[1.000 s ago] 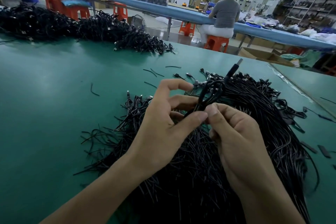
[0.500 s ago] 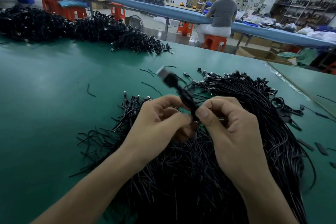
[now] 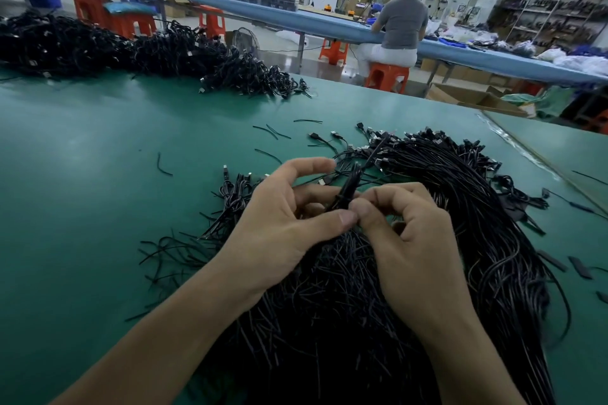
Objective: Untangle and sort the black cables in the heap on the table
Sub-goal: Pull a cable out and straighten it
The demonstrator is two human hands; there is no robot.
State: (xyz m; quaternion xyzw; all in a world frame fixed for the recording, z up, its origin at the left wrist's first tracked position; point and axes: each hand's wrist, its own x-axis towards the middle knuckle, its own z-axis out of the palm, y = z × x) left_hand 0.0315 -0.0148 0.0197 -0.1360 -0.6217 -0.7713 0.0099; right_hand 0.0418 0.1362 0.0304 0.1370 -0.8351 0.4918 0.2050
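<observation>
Left hand (image 3: 279,223) and right hand (image 3: 404,233) pinch a thin black folded cable (image 3: 348,187), apparently bundled, above the tangled black cable heap (image 3: 444,240) on the green desk (image 3: 82,191).

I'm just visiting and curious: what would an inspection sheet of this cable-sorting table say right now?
Surface: green table top, smooth.
Job's things: heap of black cables under both hands; one folded cable lifted above it.
Clutter: short wire offcuts left of the heap; flat black strips at its right.
Hands: left hand and right hand both pinch the folded cable.
Cables: second long pile along the far edge, apart from the heap.
Surroundings: seated person at a blue bench, orange stool, cardboard box, shelves.
</observation>
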